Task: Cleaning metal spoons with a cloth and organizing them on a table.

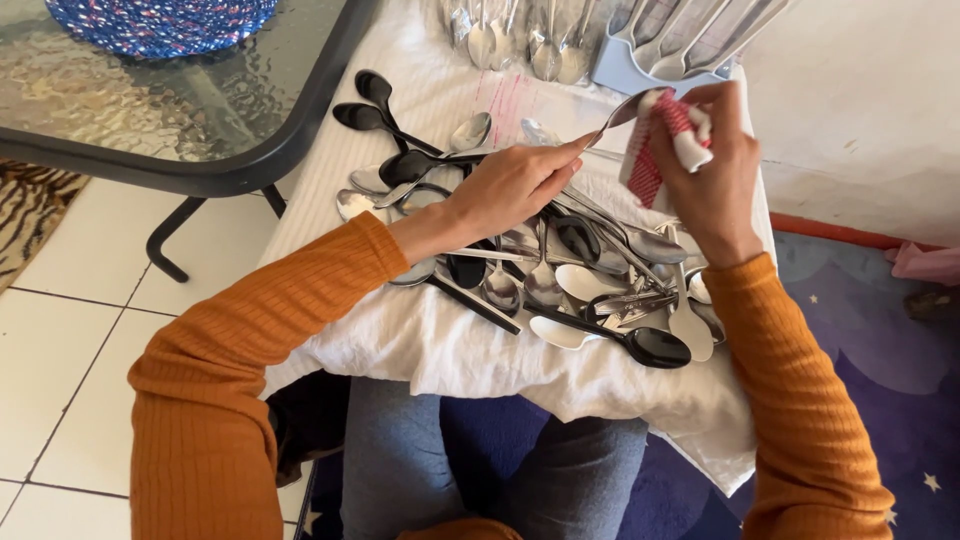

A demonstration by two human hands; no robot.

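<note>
Left hand (515,185), right hand (712,170): both gripping.

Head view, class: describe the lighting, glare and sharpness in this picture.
Head view: soft daylight, gentle shadows under the spoon pile; bright glints on the metal bowls and the glass table; left hand and right hand sharp, and the cloth too; edges slightly curved by the wide lens.

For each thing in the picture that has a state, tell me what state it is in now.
Left hand: grip closed on the spoon handle.
Right hand: pressing the red-and-white cloth around the spoon bowl.
Held spoon: lifted above the pile.
Spoon pile: loose, mixed silver, black and white, on the white cloth.
Cutlery tray: holding sorted cutlery.
</note>
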